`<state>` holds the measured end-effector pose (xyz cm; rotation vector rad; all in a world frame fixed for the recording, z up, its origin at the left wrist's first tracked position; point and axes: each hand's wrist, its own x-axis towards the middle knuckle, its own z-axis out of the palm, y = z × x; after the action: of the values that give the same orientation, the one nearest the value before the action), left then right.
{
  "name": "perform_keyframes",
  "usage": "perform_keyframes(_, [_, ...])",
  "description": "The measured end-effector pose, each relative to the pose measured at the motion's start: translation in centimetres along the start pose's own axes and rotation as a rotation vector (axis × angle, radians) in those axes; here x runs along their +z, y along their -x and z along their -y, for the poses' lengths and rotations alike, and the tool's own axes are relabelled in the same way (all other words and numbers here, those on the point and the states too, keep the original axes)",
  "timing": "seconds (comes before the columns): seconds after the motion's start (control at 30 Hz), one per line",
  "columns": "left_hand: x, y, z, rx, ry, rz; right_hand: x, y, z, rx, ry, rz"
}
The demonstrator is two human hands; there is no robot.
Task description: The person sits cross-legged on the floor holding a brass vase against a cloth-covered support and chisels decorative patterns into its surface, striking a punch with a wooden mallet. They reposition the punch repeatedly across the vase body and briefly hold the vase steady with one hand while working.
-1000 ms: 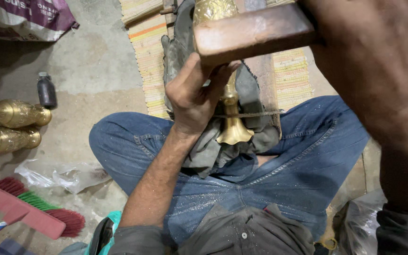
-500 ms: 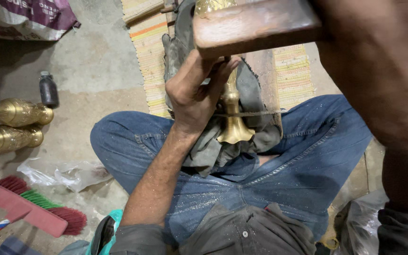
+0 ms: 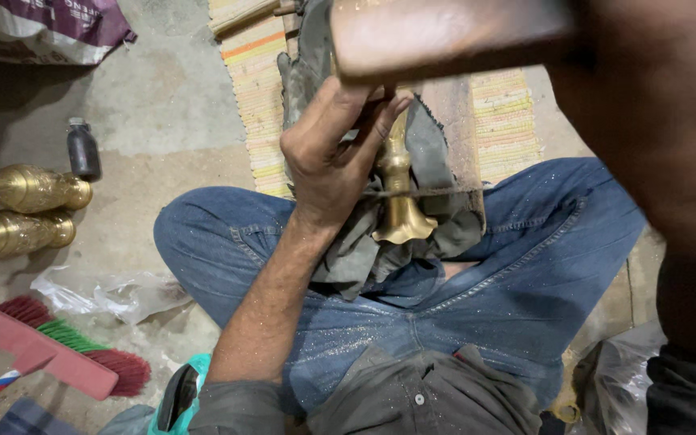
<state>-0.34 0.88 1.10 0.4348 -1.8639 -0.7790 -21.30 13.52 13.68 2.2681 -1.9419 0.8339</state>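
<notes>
Brass stem piece [image 3: 397, 193] upright on grey cloth [image 3: 356, 258] in lap, centre. Left hand [image 3: 333, 153] fingers wrapped round its upper part. Right hand [image 3: 646, 121] blurred, grip unreadable, wooden block [image 3: 445, 36] above. Risk: block catches left fingers; piece slips on cloth.

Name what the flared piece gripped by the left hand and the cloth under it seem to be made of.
Flared piece: probably brass or a like metal, going by its shiny golden gleam. Cloth: soft woven fabric, dull grey, creased and bunched in the lap. The left hand clasps the piece's stem.
</notes>
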Motion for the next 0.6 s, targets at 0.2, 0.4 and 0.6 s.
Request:
perform_keyframes(0.2, [0.0,0.1,0.1,-0.008,0.008,0.003,1.0,0.2,-1.1,0.032,0.303,0.042])
perform_keyframes(0.4, [0.0,0.1,0.1,-0.027,0.032,0.011,1.7,0.7,-2.4,0.082,0.465,0.115])
perform_keyframes(0.6, [0.0,-0.1,-0.1,-0.078,0.007,-0.004,2.1,2.0,-4.1,0.096,0.357,0.091])
